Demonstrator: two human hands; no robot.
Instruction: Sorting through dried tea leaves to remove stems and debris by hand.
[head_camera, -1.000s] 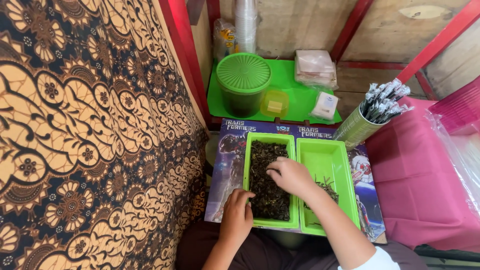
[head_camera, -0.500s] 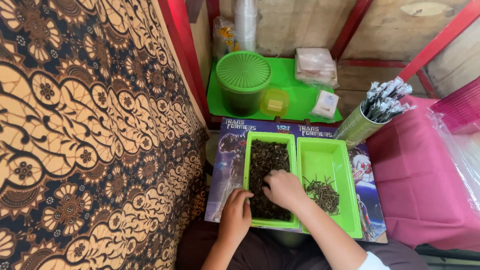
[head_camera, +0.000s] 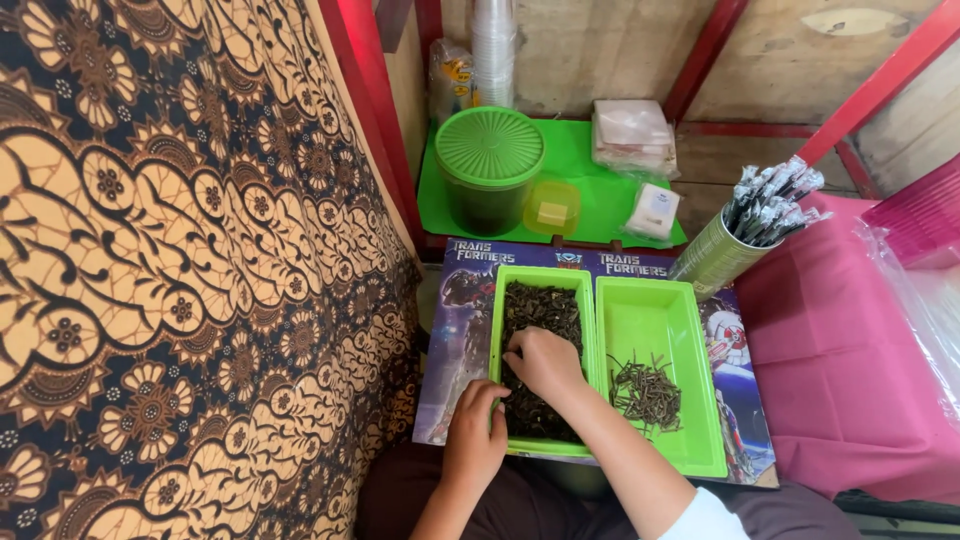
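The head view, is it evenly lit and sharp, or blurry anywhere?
Head view: soft daylight, no hard shadows or glare; the left tray of dark bits and both hands, left and right, look sharp; straight red posts splay outward, wide-lens distortion.

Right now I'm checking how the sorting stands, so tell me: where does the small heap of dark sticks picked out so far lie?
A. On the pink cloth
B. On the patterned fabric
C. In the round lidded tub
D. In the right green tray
D. The small heap of dark sticks lies in the near half of the right green tray, while the right hand rests in the fuller left green tray.
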